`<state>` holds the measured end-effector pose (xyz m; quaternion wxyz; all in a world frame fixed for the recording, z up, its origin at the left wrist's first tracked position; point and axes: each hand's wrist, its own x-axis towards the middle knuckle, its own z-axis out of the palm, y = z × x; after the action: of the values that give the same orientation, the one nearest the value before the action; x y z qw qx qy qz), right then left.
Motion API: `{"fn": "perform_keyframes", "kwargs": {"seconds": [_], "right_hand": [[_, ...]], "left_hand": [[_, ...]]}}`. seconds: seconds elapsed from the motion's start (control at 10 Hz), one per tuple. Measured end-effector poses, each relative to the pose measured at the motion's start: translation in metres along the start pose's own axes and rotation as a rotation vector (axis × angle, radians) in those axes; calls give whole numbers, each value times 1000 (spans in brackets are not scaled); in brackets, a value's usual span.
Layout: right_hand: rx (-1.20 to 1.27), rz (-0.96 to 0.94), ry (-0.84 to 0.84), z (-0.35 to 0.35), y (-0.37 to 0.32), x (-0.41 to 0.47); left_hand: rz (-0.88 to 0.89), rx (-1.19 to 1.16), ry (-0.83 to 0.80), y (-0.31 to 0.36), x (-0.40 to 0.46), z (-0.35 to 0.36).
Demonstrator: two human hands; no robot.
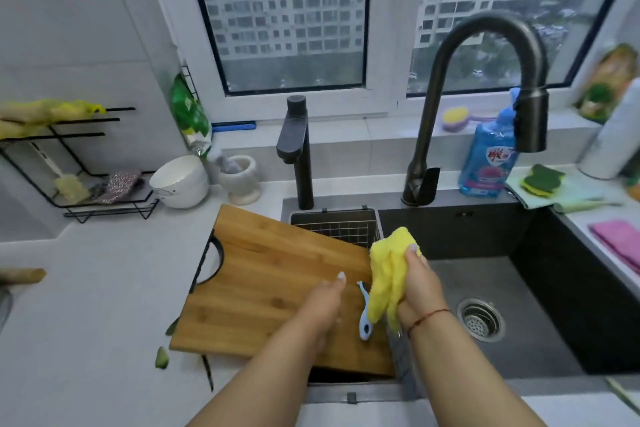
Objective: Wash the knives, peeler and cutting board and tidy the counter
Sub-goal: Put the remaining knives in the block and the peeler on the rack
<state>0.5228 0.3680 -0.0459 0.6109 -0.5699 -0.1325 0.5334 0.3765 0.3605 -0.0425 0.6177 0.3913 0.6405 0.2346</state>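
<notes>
While the right hand (420, 282) clutches a bunched yellow cloth (389, 270) over the edge of the dark sink (554, 288), we see the left hand (323, 305) resting on the bamboo cutting board (277, 274) with its fingers curled; whether it pinches the light-blue peeler (364, 317) or merely lies beside it, we cannot tell. The peeler lies on the board's right end, its head touching the hanging cloth. We judge that the board is laid across the sink's left compartment, over the wire basket (337, 227), so that rinse water drains into the basin and not onto the white counter (104, 288). A dark knife blade (207, 373) shows partly from beneath the board's near-left corner, and green vegetable scraps (161, 357) lie just beside it on the counter, still to be cleared. The gooseneck faucet (485, 80) runs no visible water. A blue dish-soap bottle (488, 159) and a green-and-yellow sponge (543, 180) stand behind the basin, within reach for washing.
</notes>
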Motion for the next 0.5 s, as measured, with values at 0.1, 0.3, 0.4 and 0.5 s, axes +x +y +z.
{"fn": "perform_keyframes", "kwargs": {"seconds": [0.1,0.3,0.4,0.5], "right_hand": [[-54,48,63,-19,3,13],[33,90,48,-39,-6,21],[84,97,35,-49,-14,25],[143,106,21,-57,-20,30]], "left_hand": [[-64,-37,-45,-9,14,25],[-88,158,-7,-21,40,57],[-69,232,37,-24,57,65],[-89,235,69,-19,59,72]]}}
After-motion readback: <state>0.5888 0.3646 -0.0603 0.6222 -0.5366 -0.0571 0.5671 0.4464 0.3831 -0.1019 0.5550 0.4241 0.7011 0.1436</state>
